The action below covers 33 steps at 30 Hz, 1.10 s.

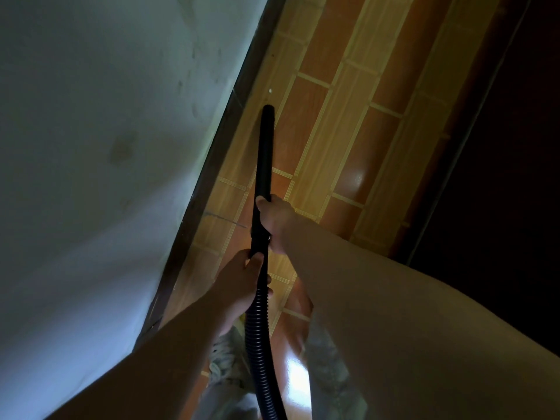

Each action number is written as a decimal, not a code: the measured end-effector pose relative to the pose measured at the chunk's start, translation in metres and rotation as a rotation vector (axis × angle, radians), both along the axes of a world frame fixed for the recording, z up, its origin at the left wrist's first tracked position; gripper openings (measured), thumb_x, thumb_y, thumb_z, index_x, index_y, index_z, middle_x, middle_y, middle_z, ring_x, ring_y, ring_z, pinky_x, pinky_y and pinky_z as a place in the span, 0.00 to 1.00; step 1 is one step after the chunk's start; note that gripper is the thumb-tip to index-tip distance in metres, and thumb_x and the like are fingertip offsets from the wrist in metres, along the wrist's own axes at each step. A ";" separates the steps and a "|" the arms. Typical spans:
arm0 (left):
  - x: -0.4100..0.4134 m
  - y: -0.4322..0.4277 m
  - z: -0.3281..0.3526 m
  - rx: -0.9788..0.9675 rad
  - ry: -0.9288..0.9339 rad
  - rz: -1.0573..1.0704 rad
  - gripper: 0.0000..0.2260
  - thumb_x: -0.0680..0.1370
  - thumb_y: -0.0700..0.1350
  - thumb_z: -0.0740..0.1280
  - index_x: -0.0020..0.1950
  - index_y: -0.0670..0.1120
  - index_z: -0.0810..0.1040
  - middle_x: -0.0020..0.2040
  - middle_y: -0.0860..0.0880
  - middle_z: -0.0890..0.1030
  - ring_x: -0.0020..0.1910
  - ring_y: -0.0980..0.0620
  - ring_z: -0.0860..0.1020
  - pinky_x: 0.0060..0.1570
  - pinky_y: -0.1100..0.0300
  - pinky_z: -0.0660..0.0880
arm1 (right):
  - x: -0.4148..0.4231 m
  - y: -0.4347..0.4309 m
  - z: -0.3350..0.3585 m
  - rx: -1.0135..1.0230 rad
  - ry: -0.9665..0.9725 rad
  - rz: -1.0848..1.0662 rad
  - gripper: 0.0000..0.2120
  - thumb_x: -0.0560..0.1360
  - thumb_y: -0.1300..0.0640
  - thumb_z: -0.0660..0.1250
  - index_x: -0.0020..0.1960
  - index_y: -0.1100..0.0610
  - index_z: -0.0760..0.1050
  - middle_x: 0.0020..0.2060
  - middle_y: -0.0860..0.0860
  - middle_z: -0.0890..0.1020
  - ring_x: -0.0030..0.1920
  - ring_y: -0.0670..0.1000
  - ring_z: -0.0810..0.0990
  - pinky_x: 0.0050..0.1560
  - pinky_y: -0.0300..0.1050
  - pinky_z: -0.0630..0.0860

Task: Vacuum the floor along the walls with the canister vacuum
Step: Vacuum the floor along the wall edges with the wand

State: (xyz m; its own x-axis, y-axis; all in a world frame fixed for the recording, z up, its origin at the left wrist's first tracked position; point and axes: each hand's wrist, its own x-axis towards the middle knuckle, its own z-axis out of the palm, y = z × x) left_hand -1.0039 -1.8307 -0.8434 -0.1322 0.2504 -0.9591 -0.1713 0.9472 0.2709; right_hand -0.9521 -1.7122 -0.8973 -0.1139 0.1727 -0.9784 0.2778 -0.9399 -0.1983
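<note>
Left hand (pixel 239 280), at six o'clock, wraps the ribbed hose (pixel 257 328) where it meets the wand (pixel 264 159); right hand (pixel 277 222) grips the wand just beyond. Its tip, at twelve o'clock, points at the tiled floor (pixel 333 131) just beside the baseboard (pixel 209 165). An edge pass is underway, I judge; next, slide the tip along the baseboard.

We see a smooth, matt black plastic wand (pixel 265 153), with a ribbed plastic hose (pixel 257 328) towards 6 o'clock. The floor (pixel 342 122) is glossy, wood-patterned tile. At 9 o'clock, the wall (pixel 91 147) looks matt and blotchy.
</note>
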 end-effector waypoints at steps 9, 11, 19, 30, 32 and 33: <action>-0.014 0.021 -0.001 0.037 -0.002 -0.007 0.10 0.86 0.53 0.57 0.57 0.52 0.76 0.48 0.41 0.83 0.39 0.47 0.82 0.42 0.52 0.80 | -0.012 0.022 -0.003 0.020 0.008 -0.018 0.14 0.87 0.51 0.58 0.67 0.56 0.74 0.46 0.53 0.77 0.44 0.54 0.76 0.49 0.49 0.77; -0.015 0.025 -0.001 0.040 -0.002 0.001 0.10 0.86 0.52 0.57 0.58 0.51 0.76 0.47 0.41 0.83 0.39 0.47 0.82 0.42 0.51 0.80 | -0.016 0.026 -0.006 0.027 0.014 -0.013 0.15 0.86 0.51 0.58 0.69 0.56 0.73 0.46 0.54 0.77 0.46 0.55 0.76 0.56 0.53 0.78; -0.018 0.053 -0.001 0.051 -0.015 0.015 0.07 0.86 0.52 0.58 0.56 0.54 0.75 0.49 0.40 0.84 0.39 0.46 0.83 0.52 0.43 0.81 | -0.018 0.053 -0.005 0.020 0.001 0.006 0.16 0.86 0.48 0.58 0.71 0.53 0.72 0.53 0.55 0.78 0.52 0.57 0.79 0.46 0.51 0.77; -0.022 0.094 -0.003 0.093 -0.005 -0.042 0.09 0.86 0.52 0.58 0.57 0.52 0.76 0.48 0.41 0.84 0.36 0.48 0.83 0.48 0.46 0.81 | -0.015 0.095 -0.012 0.042 0.008 -0.031 0.20 0.86 0.49 0.57 0.75 0.55 0.69 0.55 0.56 0.78 0.56 0.59 0.79 0.64 0.59 0.78; -0.022 0.101 -0.003 0.104 -0.010 -0.040 0.09 0.86 0.52 0.58 0.57 0.52 0.76 0.46 0.42 0.83 0.36 0.48 0.82 0.48 0.46 0.81 | -0.015 0.102 -0.012 0.048 0.000 -0.033 0.19 0.86 0.49 0.58 0.74 0.55 0.70 0.57 0.56 0.79 0.57 0.59 0.79 0.64 0.59 0.78; -0.022 0.105 -0.003 0.108 -0.011 -0.040 0.08 0.86 0.52 0.58 0.57 0.53 0.76 0.46 0.42 0.83 0.37 0.48 0.83 0.49 0.46 0.81 | -0.015 0.107 -0.011 0.048 -0.002 -0.033 0.19 0.86 0.49 0.58 0.74 0.55 0.70 0.56 0.56 0.79 0.56 0.59 0.79 0.62 0.58 0.78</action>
